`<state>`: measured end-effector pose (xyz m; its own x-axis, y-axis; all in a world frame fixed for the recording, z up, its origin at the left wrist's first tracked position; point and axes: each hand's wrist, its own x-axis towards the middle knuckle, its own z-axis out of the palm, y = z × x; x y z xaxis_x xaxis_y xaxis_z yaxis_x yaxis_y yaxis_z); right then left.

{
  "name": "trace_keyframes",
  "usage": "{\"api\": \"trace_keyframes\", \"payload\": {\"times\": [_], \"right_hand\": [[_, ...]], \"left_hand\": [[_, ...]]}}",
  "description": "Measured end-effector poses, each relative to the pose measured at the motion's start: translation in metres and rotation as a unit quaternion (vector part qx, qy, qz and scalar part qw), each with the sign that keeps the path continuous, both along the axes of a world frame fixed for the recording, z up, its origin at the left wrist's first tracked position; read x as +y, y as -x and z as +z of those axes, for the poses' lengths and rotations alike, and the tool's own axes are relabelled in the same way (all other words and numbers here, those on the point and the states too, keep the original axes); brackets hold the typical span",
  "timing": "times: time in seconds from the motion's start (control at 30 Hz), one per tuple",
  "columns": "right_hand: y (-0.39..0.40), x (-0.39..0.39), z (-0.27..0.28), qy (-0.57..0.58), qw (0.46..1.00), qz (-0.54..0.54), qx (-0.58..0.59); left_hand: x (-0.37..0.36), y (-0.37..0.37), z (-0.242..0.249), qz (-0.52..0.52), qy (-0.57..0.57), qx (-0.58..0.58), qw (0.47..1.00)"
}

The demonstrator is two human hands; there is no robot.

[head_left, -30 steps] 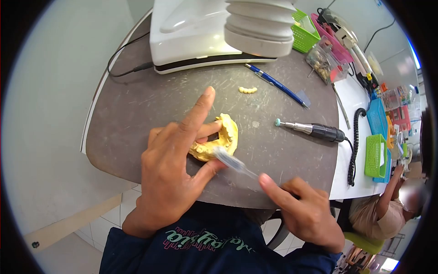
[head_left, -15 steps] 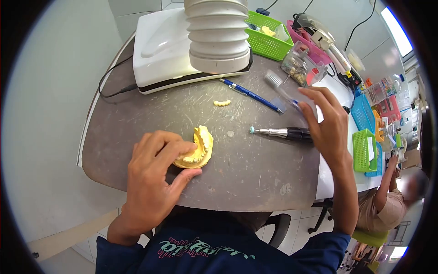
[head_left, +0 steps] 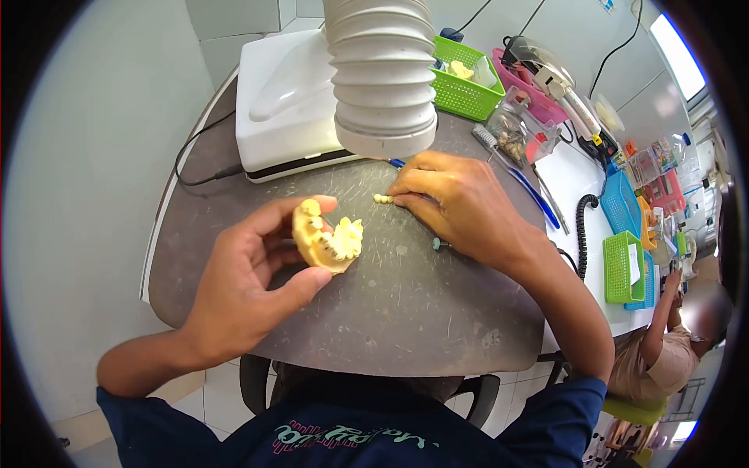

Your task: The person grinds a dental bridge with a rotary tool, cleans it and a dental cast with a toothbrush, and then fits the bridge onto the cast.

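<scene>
Scratched grey bench (head_left: 406, 296), dental lab. Left hand (head_left: 234, 288) is gripping the yellow jaw model (head_left: 328, 238), lifted near centre. Farther, right hand (head_left: 456, 203), fingertips pinching together, is reaching the small tooth bridge (head_left: 382, 198); seating it looks not yet done.
</scene>
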<state>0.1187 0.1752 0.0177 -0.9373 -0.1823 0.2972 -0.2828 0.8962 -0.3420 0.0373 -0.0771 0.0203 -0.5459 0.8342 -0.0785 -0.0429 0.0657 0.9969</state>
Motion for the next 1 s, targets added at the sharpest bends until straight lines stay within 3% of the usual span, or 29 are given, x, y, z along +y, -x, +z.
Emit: {"api": "trace_keyframes", "payload": {"times": [0.1,0.13,0.2,0.23,0.33,0.5,0.93,1.0], "right_hand": [[-0.008,-0.002,0.002,0.012,0.997,-0.070,0.043],[-0.012,-0.002,0.005,0.010,0.996,-0.072,0.045],[-0.025,-0.005,0.013,0.160,0.976,-0.140,0.034],[-0.030,-0.009,0.015,0.157,0.977,-0.144,0.034],[-0.042,-0.016,0.015,0.302,0.934,-0.193,0.000],[-0.041,-0.015,0.008,0.328,0.927,-0.183,0.010],[-0.041,-0.013,0.012,0.299,0.943,-0.142,-0.018],[-0.041,-0.013,0.012,0.299,0.944,-0.141,-0.018]], "left_hand": [[0.014,0.004,-0.006,-0.030,-0.014,-0.085,0.996],[0.019,0.007,-0.009,-0.043,-0.021,-0.057,0.997],[0.031,0.011,-0.007,-0.054,-0.027,-0.083,0.995],[0.038,0.012,-0.007,-0.065,-0.030,-0.111,0.991],[0.058,0.015,-0.009,-0.083,-0.041,-0.136,0.986],[0.073,0.012,-0.018,-0.038,-0.076,-0.143,0.986],[0.069,0.016,-0.008,-0.071,-0.031,-0.198,0.977],[0.070,0.014,-0.012,-0.058,-0.078,-0.160,0.982]]}}
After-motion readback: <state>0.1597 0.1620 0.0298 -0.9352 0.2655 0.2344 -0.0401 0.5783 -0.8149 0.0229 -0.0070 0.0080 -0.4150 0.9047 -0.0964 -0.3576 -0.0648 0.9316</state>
